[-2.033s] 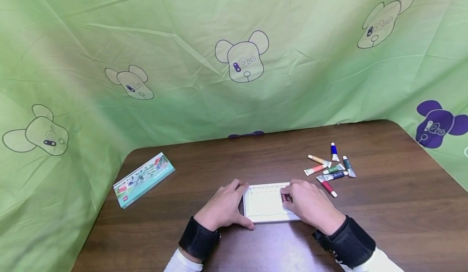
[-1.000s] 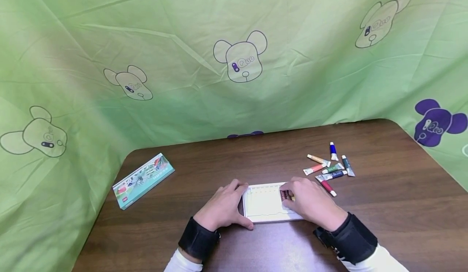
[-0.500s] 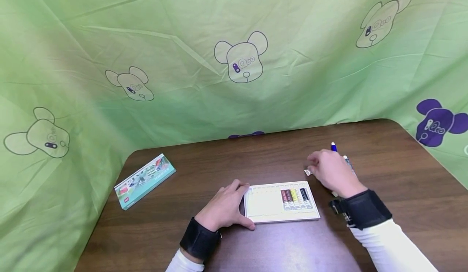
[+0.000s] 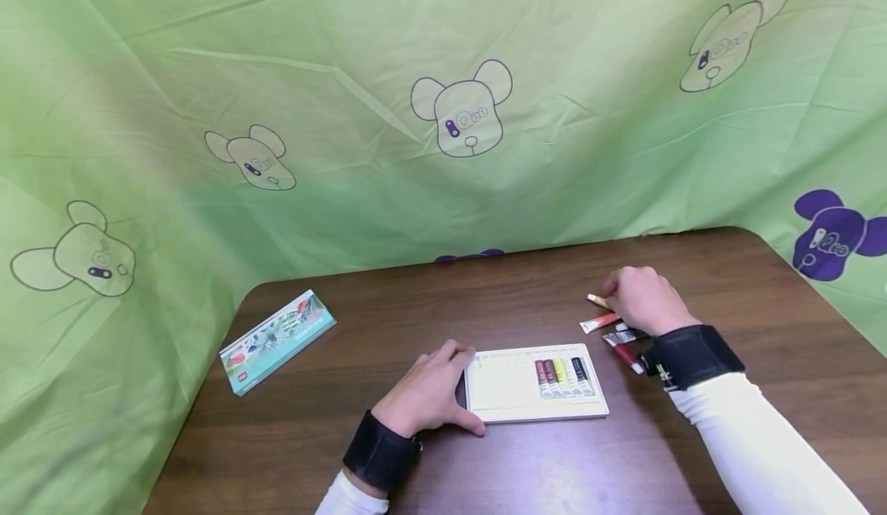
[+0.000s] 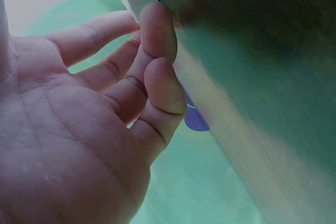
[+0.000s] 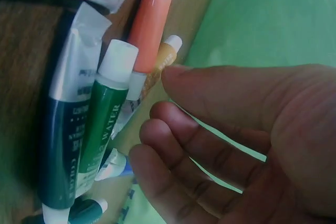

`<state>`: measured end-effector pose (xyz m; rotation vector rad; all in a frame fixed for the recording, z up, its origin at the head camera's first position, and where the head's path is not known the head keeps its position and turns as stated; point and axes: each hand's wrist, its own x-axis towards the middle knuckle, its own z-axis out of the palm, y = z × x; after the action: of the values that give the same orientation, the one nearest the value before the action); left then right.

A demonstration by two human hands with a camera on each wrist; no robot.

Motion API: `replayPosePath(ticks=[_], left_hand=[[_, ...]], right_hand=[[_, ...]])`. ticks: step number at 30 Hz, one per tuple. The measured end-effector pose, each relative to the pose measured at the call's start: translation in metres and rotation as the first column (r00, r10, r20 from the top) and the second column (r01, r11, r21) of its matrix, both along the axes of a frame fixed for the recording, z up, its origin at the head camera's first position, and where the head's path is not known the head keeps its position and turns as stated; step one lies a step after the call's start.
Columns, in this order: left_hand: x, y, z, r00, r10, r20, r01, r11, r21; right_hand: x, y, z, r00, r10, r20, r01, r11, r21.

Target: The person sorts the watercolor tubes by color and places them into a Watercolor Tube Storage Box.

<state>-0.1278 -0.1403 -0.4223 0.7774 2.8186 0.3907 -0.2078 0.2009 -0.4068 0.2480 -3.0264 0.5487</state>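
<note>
My left hand [image 4: 426,392] holds the left end of a white tray [image 4: 499,384], thumb at its front edge and fingertips at the far edge. Several small paint tubes [image 4: 560,378] lie side by side in the tray's right half. My right hand [image 4: 644,299] is over the loose paint tubes right of the tray. In the right wrist view its thumb is near an ochre tube [image 6: 167,51], the other fingers loosely bent, no tube visibly gripped. Beside them lie a coral tube [image 6: 149,27], a green tube [image 6: 107,111] and a dark tube [image 6: 63,150].
A red tube [image 4: 624,353] lies nearest the tray. A blue tube [image 6: 126,166] shows behind the right fingertips. At the left stands a flat turquoise box [image 4: 277,342] on the brown table [image 4: 416,307]. A green printed cloth [image 4: 346,192] hangs behind.
My right hand has left the tray's right side and moved right and away to the loose tubes, uncovering the tubes in the tray. The left hand has stayed on the tray.
</note>
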Motion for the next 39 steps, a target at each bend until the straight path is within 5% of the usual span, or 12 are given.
replayPosePath(ticks=[8,27,39], left_hand=[[-0.001,-0.001,0.0,1.0,0.003,-0.003,-0.003,1.0,0.001],[0.0,0.0,0.001,1.0,0.007,0.01,-0.007,1.0,0.011],[-0.001,-0.001,0.0,1.0,0.01,0.016,-0.01,1.0,0.019]], right_hand=[[-0.012,0.0,-0.005,0.998,0.047,0.04,-0.048,0.999,0.006],[-0.015,0.002,-0.006,0.998,0.016,0.066,-0.015,1.0,-0.019],[-0.007,-0.005,0.002,0.998,-0.006,-0.061,0.003,0.999,-0.048]])
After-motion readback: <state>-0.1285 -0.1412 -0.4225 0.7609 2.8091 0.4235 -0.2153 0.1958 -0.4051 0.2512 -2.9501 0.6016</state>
